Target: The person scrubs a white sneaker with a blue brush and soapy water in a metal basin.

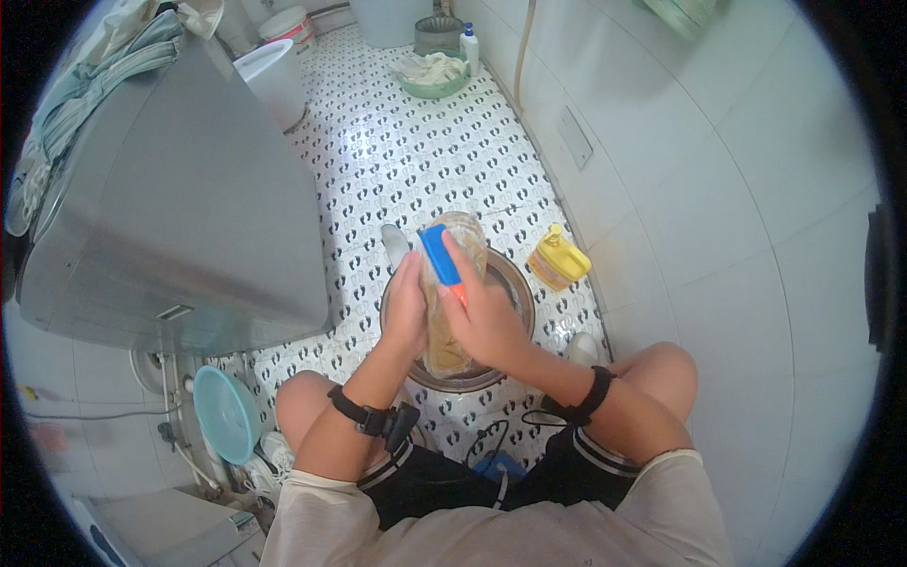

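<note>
Over a round metal basin (528,301), my left hand (404,308) grips the left side of a shoe whose long tan sole (448,354) faces up. White suds lie along the sole. In my right hand (489,322) is a scrub brush (439,255) with a blue back and an orange part, laid against the upper half of the sole. Its bristles are hidden beneath it. A pale grey flap (394,243) juts out just past my left fingertips; whether it belongs to the shoe, I cannot tell.
A yellow detergent bottle (560,259) stands right of the basin by the tiled wall. On the left is a large grey appliance (205,191). Farther off are a green basin with cloth (429,88), a white pump bottle (469,49) and a white bucket (273,81). A turquoise basin (227,418) leans at lower left.
</note>
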Demonstrator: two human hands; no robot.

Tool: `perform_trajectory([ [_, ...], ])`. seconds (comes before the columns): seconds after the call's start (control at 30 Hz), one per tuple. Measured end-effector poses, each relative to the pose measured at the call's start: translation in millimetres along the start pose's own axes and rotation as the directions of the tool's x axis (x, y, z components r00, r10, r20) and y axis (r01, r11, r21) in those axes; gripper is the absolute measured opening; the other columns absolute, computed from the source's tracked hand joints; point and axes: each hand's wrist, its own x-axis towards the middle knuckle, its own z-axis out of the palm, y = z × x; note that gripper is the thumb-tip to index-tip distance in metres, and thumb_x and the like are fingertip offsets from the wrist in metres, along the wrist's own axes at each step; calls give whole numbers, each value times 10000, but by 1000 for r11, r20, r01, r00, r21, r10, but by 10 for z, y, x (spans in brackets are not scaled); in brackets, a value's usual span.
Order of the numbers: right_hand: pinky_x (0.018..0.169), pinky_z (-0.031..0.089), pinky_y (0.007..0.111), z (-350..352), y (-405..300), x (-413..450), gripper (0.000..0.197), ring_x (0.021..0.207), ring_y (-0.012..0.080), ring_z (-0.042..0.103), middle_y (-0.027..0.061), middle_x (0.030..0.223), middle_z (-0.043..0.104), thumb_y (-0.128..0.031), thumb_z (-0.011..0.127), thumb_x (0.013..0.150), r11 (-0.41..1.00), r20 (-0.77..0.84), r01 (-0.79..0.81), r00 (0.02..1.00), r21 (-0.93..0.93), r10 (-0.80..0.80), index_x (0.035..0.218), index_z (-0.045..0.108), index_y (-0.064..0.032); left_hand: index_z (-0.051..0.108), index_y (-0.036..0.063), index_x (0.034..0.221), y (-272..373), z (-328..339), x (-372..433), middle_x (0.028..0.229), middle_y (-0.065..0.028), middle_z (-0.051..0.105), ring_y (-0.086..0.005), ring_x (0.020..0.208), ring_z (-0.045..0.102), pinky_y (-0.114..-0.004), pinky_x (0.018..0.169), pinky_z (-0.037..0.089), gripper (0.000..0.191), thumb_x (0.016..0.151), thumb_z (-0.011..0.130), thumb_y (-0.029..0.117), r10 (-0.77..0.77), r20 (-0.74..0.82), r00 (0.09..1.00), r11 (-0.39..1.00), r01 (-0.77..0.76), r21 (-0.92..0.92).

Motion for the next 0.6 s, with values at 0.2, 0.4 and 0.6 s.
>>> perform_trajectory([
  [0.2, 548, 491, 492, -205, 142, 329, 641, 603, 422, 647, 228, 646, 630, -186, 537, 960, 993, -100, -118, 988, 12, 119, 1533, 271, -78, 553, 17, 1261, -52, 1, 15, 1174, -90, 608, -163, 1048, 583, -316, 940, 462, 363, 1071, 405, 288, -2, 3, 1000, 999, 2, -46],
  [0.4, 564, 491, 520, -73, -5, 115, 662, 593, 425, 644, 239, 620, 608, -190, 529, 967, 995, -54, -40, 998, -90, 35, 1552, 232, -98, 535, 53, 1266, 12, 35, 4, 1176, -107, 617, -193, 1059, 608, -358, 956, 488, 376, 1078, 351, 323, 18, 24, 1000, 1000, -18, -15],
  [0.6, 563, 496, 517, -9, -28, 21, 683, 594, 420, 650, 231, 619, 614, -198, 543, 960, 994, -7, -7, 1000, -110, 7, 1557, 224, -109, 511, 68, 1319, -14, -37, 54, 1197, -117, 625, -231, 1060, 640, -392, 964, 511, 447, 1072, 324, 389, 8, -19, 1000, 999, -9, -42],
])
